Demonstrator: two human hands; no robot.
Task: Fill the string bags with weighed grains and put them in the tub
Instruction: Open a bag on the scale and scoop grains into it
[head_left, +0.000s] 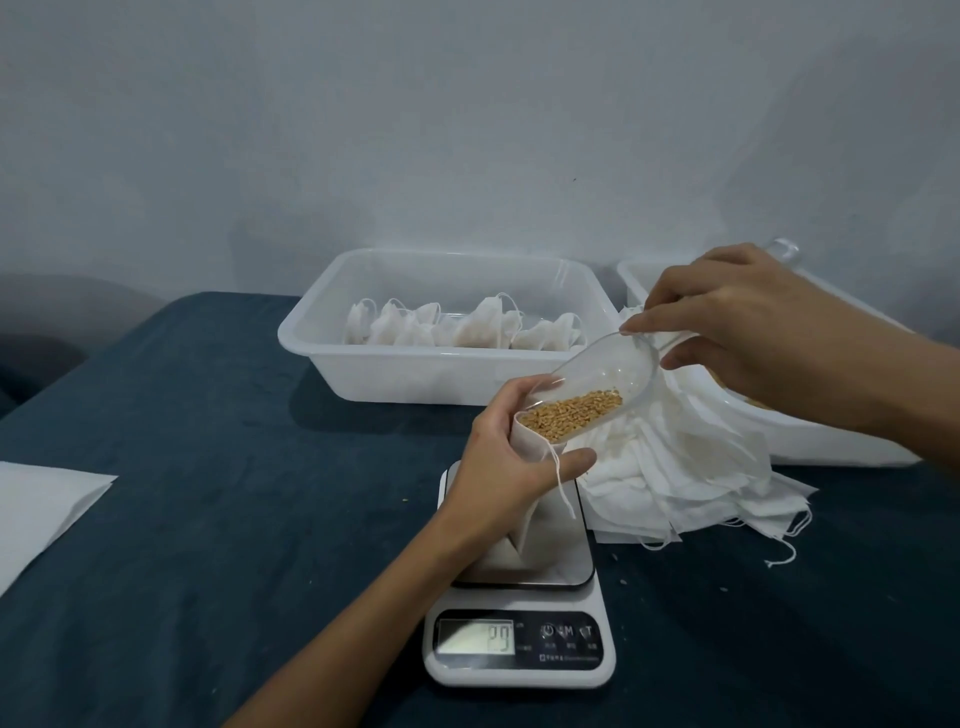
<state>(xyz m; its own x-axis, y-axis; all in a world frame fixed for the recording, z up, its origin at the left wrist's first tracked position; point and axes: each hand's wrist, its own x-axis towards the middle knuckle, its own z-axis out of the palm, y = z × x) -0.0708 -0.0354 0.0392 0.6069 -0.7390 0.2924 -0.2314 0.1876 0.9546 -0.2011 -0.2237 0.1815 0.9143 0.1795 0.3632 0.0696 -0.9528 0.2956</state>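
A: What is the left hand doing?

B: Its fingers and thumb are curled round the mouth of a white string bag, whose bottom rests on the kitchen scale.

A: And the right hand?

B: It pinches the handle of a clear plastic scoop, tilted with its lip in the bag's mouth; golden-brown grains lie at that low end.

A: Beyond them?

B: Empty bags are heaped just right of the scale. Filled bags sit in the white tub behind, on the table.
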